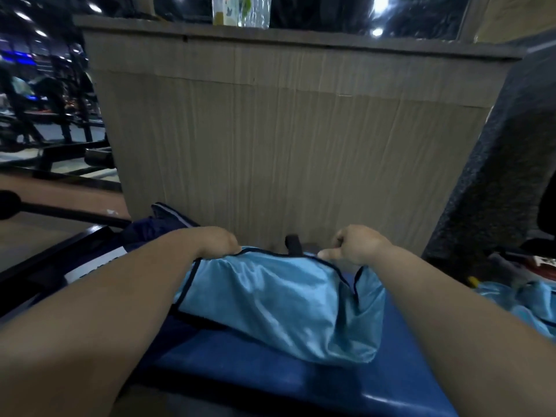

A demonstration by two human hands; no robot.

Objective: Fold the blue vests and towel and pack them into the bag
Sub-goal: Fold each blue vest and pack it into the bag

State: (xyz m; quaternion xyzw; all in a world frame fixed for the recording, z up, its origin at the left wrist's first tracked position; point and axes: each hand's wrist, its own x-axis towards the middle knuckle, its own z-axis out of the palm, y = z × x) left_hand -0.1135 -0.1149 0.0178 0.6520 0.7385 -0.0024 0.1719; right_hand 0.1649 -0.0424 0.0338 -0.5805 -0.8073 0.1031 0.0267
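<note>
A tall beige wood-grain counter front [294,139] fills the centre; its grey ledge [301,37] at 12 o'clock carries a carton [224,10] and a clear bottle [257,10]. Dark gym machines [51,115] stand at 9 o'clock on reddish-brown floor [60,191]. A speckled black column [496,176] rises at 3 o'clock, a blue padded bench [270,377] at 6.

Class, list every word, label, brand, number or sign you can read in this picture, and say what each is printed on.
No text here is readable.
Carton on the counter: coloured print, too blurred.
White patch on dark fabric by the left arm: too blurred.
Red and white item at the right edge: too small.
Light blue vest, gripped by the left hand and right hand: no lettering shows.
</note>
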